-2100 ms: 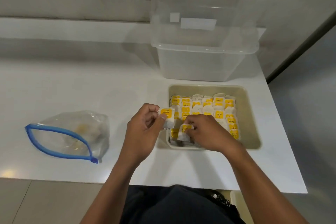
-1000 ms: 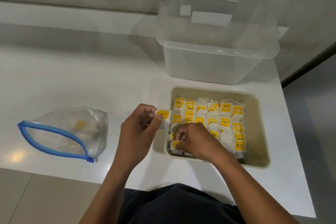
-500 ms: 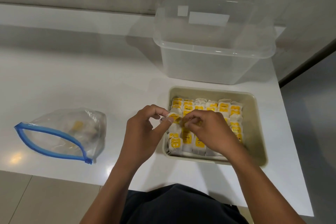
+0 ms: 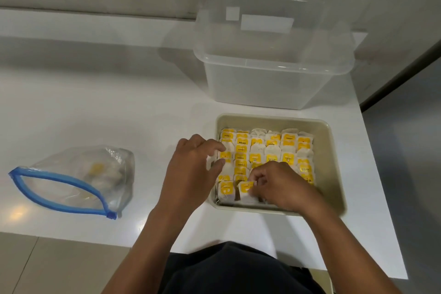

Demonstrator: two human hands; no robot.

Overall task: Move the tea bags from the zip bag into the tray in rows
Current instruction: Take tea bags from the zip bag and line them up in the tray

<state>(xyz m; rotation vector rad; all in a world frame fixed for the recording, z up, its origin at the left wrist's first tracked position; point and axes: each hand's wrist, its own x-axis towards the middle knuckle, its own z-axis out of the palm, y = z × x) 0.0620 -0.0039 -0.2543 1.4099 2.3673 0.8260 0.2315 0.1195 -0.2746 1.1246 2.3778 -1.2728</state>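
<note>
Filling the tray (image 4: 331, 162) is nearly done: right hand (image 4: 281, 184) pinches a tea bag (image 4: 245, 190) into the near row, left hand (image 4: 191, 169) loose-fingered, bags remain in the zip bag (image 4: 78, 179).

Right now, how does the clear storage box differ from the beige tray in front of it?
The clear storage box is see-through and tall-walled; the beige tray is opaque and shallow. No contents show in the box, while the tray is packed with rows of yellow-tagged tea bags. The box stands untouched; the right hand pinches a tea bag in the tray's near row, and the left hand is at the tray's left edge. Both sit on the white counter.
</note>
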